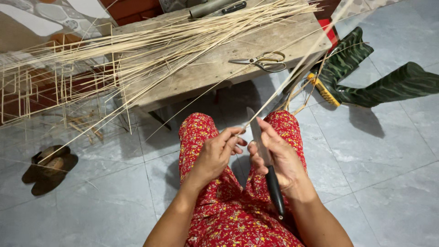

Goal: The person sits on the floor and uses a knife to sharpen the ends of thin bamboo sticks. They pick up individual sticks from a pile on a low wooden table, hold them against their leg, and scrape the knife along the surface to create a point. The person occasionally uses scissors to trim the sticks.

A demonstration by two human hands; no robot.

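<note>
Red floral cloth (228, 215) covers the lap, and just above it both hands work one thin pale strip (292, 75). Left hand (215, 153) pinches the strip's near end between its fingers; right hand (279, 158) is closed round a black-handled knife (265, 160), blade meeting the strip at the fingertips. From there the strip's long axis runs up and right, away from the body. Beyond, a rough wooden bench (219, 68) carries loose strips (160, 45) and scissors (263, 61); boots (366, 73) and sandals (48, 167) lie on grey tile.

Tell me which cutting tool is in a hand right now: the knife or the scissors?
The black-handled knife, gripped in the right hand, blade up against a thin strip. The scissors lie untouched on the wooden bench.
</note>
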